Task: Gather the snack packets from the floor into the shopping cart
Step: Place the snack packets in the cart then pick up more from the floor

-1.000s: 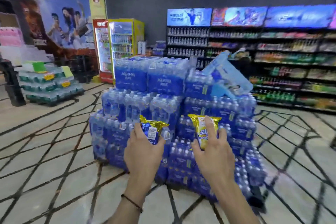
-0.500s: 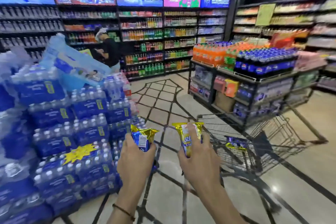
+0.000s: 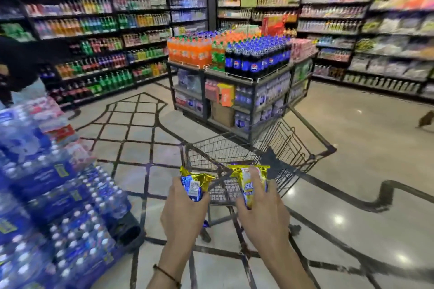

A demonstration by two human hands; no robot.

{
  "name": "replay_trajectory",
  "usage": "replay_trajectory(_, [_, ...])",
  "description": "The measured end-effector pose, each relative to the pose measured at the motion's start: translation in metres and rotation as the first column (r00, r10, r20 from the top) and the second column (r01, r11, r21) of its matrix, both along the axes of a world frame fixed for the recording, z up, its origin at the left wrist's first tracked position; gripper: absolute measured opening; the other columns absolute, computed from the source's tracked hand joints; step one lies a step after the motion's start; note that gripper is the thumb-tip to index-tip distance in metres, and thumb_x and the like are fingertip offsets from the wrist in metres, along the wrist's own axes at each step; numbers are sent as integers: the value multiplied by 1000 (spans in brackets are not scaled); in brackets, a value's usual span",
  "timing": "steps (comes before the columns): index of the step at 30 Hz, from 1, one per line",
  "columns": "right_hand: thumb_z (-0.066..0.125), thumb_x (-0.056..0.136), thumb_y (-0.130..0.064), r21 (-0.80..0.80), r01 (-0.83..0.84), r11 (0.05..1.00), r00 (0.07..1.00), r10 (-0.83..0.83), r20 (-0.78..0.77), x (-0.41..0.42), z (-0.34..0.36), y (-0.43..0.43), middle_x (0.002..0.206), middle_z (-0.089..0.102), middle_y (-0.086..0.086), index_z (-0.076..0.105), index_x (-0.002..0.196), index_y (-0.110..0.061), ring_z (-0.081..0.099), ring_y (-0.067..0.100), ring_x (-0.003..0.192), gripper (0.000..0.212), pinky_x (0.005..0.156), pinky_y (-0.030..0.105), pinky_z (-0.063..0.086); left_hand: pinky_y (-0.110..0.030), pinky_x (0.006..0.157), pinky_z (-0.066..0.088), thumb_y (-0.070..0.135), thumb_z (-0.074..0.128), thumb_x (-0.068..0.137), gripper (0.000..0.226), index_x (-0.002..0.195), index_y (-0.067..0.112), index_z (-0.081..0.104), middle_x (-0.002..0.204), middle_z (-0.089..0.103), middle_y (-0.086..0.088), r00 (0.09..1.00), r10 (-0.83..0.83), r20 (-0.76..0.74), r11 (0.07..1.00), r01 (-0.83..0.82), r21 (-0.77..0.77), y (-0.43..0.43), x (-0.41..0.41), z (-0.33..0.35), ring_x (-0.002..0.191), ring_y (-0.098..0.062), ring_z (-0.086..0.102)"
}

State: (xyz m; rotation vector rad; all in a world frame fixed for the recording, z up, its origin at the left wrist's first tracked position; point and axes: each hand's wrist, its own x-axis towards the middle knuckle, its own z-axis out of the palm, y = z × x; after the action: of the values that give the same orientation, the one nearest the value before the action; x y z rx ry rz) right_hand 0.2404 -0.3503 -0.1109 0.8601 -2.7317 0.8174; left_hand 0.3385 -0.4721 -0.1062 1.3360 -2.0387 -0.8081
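Left grip (image 3: 185, 214) is clamped on a blue snack packet (image 3: 193, 189), right grip (image 3: 263, 213) on a yellow snack packet (image 3: 245, 189) — both just before the wire shopping cart (image 3: 223, 150).

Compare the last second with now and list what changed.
The person turned right: the water-bottle stack, a second ago straight ahead, now sits at the left edge, and the shopping cart has come in front of both hands. Nothing was let go. The left hand still grips the blue packet, the right hand the yellow packet.
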Motion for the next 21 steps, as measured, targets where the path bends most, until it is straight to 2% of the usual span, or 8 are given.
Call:
replay_trajectory(2, [53, 86, -50, 16, 15, 1000, 1000, -15, 10, -23, -3, -28, 117, 42, 5, 16, 148, -40, 60, 28, 97, 73, 72, 40, 54, -39, 67, 54, 49, 73, 75, 43, 100, 35, 41, 89, 60, 9, 999, -51, -3, 998, 51, 30, -22, -25, -9, 76, -13, 60])
replay_trajectory(5, [51, 88, -52, 40, -22, 999, 1000, 22, 8, -48, -1, -82, 124, 40, 5, 12, 150, -39, 60, 27, 100, 75, 76, 40, 54, -36, 69, 54, 48, 73, 75, 44, 104, 38, 41, 92, 59, 13, 996, -92, -16, 994, 93, 61, -58, -54, -14, 79, -8, 60])
replay_trajectory(11, [50, 88, -48, 37, 24, 999, 999, -25, 32, -107, -8, -157, 112, 41, 1, 19, 146, -39, 59, 25, 91, 67, 68, 37, 51, -31, 64, 48, 44, 73, 78, 42, 103, 37, 40, 91, 58, 13, 993, -120, 3, 989, 119, 91, -145, -107, -20, 78, -6, 58])
replay_trajectory(15, [50, 88, -49, 62, 64, 996, 996, -68, 64, -149, -19, -186, 113, 39, 2, 18, 147, -38, 59, 25, 88, 68, 67, 38, 53, -29, 58, 41, 42, 74, 80, 41, 103, 31, 43, 91, 59, 10, 991, -134, 19, 983, 131, 125, -181, -153, -26, 77, -7, 58])
replay_trajectory(19, [50, 88, -47, 69, 87, 994, 993, -92, 79, -202, -29, -208, 108, 39, 1, 20, 145, -38, 59, 24, 85, 65, 63, 36, 52, -33, 65, 48, 44, 75, 78, 40, 98, 34, 42, 88, 59, 11, 986, -161, 42, 973, 151, 172, -206, -208, -42, 79, -11, 59])
replay_trajectory(21, [51, 88, -47, 82, 82, 993, 992, -89, 90, -232, -38, -220, 107, 39, 1, 21, 144, -38, 60, 24, 84, 65, 61, 35, 51, -33, 64, 48, 44, 75, 77, 40, 96, 35, 41, 86, 60, 12, 985, -163, 50, 968, 150, 199, -219, -239, -52, 77, -9, 60])
